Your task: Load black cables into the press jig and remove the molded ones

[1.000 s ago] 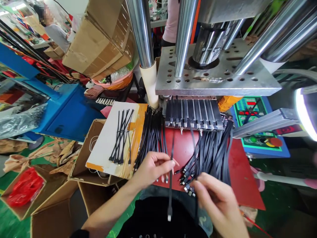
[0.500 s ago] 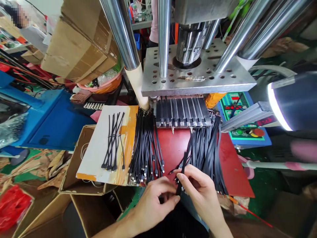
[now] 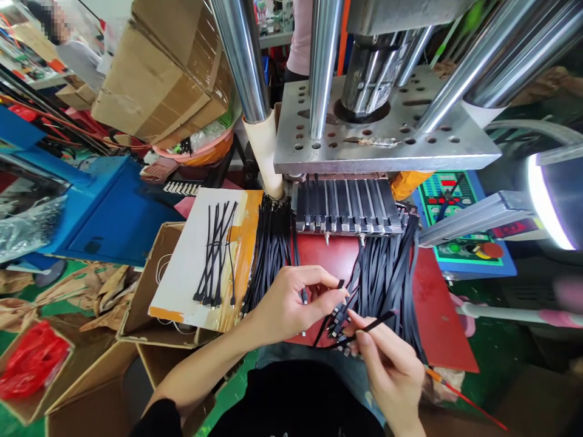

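Observation:
My left hand (image 3: 294, 303) is pinched shut above the red table surface, and a short black cable end (image 3: 340, 283) sticks up from its fingertips. Close to it on the right, my right hand (image 3: 394, 361) holds a flat black cable (image 3: 377, 321) between thumb and fingers. That cable slants down to the left, under the left fingertips. Small connectors (image 3: 337, 321) show in the gap between the hands, partly covered by fingers. Behind the right hand hangs a thick bundle of flat black cables (image 3: 392, 267). Another bundle (image 3: 273, 243) lies beyond the left hand, partly hidden by it.
A slotted metal mould (image 3: 346, 206) sits under the heavy press plate (image 3: 387, 159). At left, several cables lie on a white board (image 3: 177, 273) over a cardboard box (image 3: 130, 331). A control panel (image 3: 478, 243) and a ring lamp (image 3: 546, 200) stand at right.
My left hand has moved up, its fingertips now higher than the right hand's. My right hand has shifted right and down, and its cable now slants sideways. The whole view has shifted slightly.

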{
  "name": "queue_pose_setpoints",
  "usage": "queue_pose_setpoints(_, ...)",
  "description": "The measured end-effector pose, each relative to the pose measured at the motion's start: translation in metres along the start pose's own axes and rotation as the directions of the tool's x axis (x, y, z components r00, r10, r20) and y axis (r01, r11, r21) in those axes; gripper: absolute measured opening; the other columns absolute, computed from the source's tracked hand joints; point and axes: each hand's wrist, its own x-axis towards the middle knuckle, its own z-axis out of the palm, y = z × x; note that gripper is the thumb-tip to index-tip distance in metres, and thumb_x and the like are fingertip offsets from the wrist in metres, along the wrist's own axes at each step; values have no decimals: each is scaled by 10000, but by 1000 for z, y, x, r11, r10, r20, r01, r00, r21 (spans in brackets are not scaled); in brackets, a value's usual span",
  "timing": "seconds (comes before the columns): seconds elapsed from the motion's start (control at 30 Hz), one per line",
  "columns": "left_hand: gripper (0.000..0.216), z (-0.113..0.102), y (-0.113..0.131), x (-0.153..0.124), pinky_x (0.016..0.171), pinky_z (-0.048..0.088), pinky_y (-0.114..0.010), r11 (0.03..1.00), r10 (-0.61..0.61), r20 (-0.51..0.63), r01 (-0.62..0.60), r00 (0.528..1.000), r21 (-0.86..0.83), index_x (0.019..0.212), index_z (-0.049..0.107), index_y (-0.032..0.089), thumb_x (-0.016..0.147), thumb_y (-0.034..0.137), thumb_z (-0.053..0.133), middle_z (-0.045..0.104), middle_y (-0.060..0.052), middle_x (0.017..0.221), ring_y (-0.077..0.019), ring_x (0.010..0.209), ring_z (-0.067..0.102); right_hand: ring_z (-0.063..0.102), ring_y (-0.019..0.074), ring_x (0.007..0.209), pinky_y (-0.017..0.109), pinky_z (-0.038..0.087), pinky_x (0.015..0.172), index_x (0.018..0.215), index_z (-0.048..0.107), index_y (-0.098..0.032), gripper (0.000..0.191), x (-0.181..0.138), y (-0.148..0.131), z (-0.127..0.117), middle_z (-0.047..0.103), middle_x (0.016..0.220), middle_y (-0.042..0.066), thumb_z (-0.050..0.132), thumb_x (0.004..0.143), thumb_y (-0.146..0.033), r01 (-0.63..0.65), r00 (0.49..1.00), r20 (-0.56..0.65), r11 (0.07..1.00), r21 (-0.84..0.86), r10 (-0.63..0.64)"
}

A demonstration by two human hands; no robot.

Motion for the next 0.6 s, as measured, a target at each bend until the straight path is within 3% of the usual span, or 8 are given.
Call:
queue_pose_setpoints(0.07,254,0,-3,-2,777,556,-293,999,-7,34,9,999,-40,878,829,176,1006,359,709,816,-64,860,-185,782,713,673,144,542,236,566,492,1159,880,-288,204,6,-1,-1,780,822,28,740,1020,-238,-41,999,13,995,89,40)
queue_pose_setpoints(0.17,283,0,-7,-3,780,574,-294,995,23,40,-19,999,-102,900,868,179,1006,415,755,829,-87,899,-196,813,740,651,150,548,243,528,469,936,873,-268,114,19,-12,5,755,789,33,779,998,-282,-70,997,38,984,165,65)
queue_pose_setpoints(0.3,286,1,-7,-8,711,566,-256,986,107,15,-104,994,-134,935,891,193,1013,443,776,816,-87,917,-159,759,717,600,148,552,254,486,486,807,826,-225,276,34,-29,15,708,725,39,722,1035,-338,-85,989,133,990,110,71)
queue_pose_setpoints(0.4,273,1,-2,-11,671,556,-251,987,147,2,-146,989,-69,933,877,191,1037,401,737,804,-81,881,-148,710,699,572,134,549,246,443,477,793,780,-216,323,36,-29,23,692,735,31,674,1066,-352,-76,983,176,991,108,56)
queue_pose_setpoints(0.5,238,-5,1,2,724,583,-275,980,196,-100,-192,975,52,931,845,198,1047,354,707,791,-60,860,-161,739,709,537,127,566,236,434,514,720,664,-213,406,27,-16,32,604,665,-8,664,1073,-416,-109,971,224,991,79,89)
queue_pose_setpoints(0.6,236,-19,-13,39,839,611,-319,952,263,-242,-212,934,219,909,810,187,1058,322,686,791,-64,899,-187,828,729,542,133,584,240,434,539,712,621,-210,521,21,-4,32,603,660,-14,603,1095,-563,-239,878,437,970,41,197)
